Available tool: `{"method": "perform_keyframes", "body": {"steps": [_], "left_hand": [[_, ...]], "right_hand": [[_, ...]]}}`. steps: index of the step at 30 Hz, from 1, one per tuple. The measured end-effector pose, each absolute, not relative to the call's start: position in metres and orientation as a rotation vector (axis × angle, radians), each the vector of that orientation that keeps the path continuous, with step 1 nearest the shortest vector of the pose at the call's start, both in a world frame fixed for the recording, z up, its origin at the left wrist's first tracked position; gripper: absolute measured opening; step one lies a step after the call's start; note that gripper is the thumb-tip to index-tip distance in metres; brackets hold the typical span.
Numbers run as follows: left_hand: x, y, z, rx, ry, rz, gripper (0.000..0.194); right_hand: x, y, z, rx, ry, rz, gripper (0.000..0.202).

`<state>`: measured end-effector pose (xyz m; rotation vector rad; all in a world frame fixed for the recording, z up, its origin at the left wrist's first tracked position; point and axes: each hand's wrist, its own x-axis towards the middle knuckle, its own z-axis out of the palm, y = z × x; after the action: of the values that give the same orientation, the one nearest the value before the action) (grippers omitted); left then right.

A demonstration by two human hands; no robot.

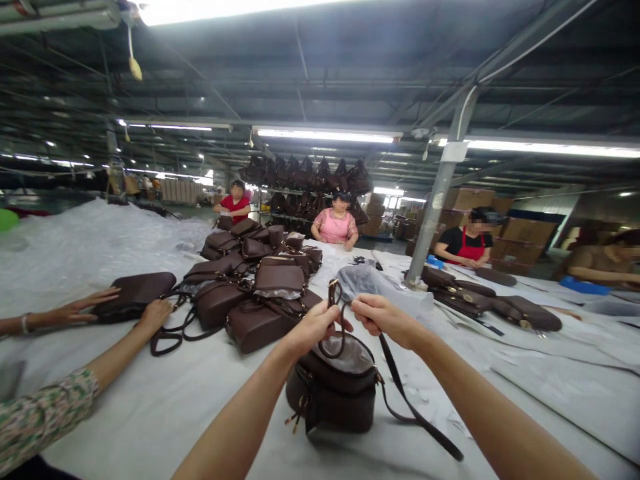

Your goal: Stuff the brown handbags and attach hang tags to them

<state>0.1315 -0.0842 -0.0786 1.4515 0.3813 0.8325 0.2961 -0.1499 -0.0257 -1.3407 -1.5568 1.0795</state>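
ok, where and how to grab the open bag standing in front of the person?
I'd pinch the near rim, coming down from above: the bag stands upright, mouth open upward, so thumb and fingers could straddle the wall. Probably avoid its right end, where the strap is clipped on.

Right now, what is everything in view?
Table: one, white, foreground
Open bag: one, brown, front
Strap: count unclear, dark brown, front
Piled bags: many, brown, centre-left
Flat bags: several, brown, right
Plastic heap: one, translucent, left
Hanging bags: many, dark, background
Pole: one, grey, right
Cartons: several, brown, back right
Lights: several, white, overhead
Facing workers: four, mixed clothing, opposite
Neighbour's hands: two, bare, left
Left hand: one, bare, above open bag
Right hand: one, bare, above strap
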Motion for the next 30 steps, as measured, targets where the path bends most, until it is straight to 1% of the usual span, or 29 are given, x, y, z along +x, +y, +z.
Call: {"method": "perform_keyframes", "body": {"steps": [3,8,10,12,13,15,17,22,25,27,30], "left_hand": [[0.141,-0.094,-0.079,1.475,0.377,0.838,0.040],[0.128,-0.078,-0.085,1.395,0.486,0.920,0.035],[0.115,-0.065,-0.087,1.263,0.558,0.990,0.040],[0.104,-0.054,-0.090,1.160,0.602,1.063,0.045],[0.101,-0.051,-0.091,1.133,0.608,1.083,0.047],[0.104,-0.052,-0.094,1.113,0.602,1.079,0.047],[0.116,-0.060,-0.097,1.115,0.581,1.037,0.046],[0.147,-0.076,-0.099,1.126,0.477,1.013,0.053],[0.148,-0.074,-0.099,1.084,0.461,1.036,0.056],[0.147,-0.072,-0.100,1.028,0.451,1.027,0.053],[0.149,-0.070,-0.102,0.917,0.428,1.032,0.039]], "right_hand": [[0.283,-0.138,-0.022,-1.310,-1.582,1.057,0.050],[0.302,-0.136,-0.028,-1.432,-1.789,0.881,0.033],[0.322,-0.142,-0.032,-1.510,-1.929,0.671,0.021],[0.338,-0.149,-0.036,-1.612,-2.048,0.296,0.009],[0.342,-0.152,-0.039,-1.681,-2.092,0.084,0.007],[0.338,-0.155,-0.046,-1.832,-2.135,-0.220,0.012],[0.322,-0.153,-0.052,-1.935,-2.158,-0.328,0.020],[0.274,-0.147,-0.056,-1.916,-2.302,-0.376,0.024],[0.263,-0.150,-0.052,-1.888,-2.361,-0.451,0.032],[0.261,-0.153,-0.050,-1.916,-2.361,-0.496,0.036],[0.258,-0.154,-0.049,-1.960,-2.377,-0.517,0.042]]}}
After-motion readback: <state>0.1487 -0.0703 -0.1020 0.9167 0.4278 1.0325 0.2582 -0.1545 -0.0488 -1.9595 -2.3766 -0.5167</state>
